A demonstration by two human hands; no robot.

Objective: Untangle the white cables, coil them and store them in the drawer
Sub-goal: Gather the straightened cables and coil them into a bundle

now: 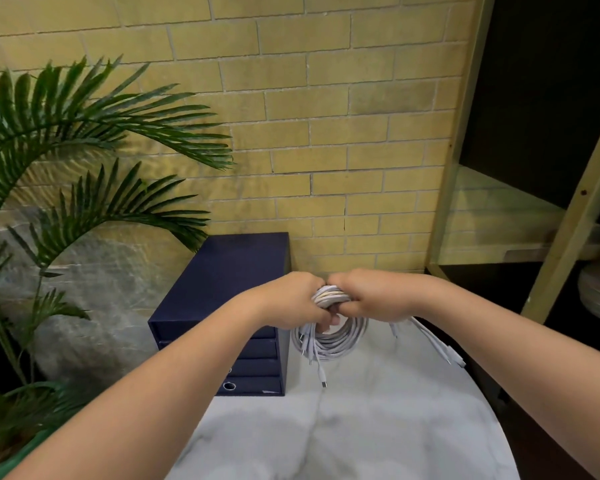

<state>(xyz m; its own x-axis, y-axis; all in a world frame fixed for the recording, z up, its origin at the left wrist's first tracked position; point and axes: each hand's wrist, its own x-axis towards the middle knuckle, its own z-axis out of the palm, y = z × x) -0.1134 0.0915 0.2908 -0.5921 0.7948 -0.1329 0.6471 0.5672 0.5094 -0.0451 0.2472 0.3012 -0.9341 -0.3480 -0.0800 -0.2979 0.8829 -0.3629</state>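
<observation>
Your left hand [293,299] and right hand [368,294] meet above the desk [361,427] near its far edge, fingers curled tight around the top of the coiled white cables [329,336]. Loose plug ends dangle below. The navy drawer unit [229,306] stands just beside, at the desk's far left corner

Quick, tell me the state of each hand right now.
Left hand: closed, gripping the top of the white cable coil.
Right hand: closed, gripping the same coil beside the left.
</observation>
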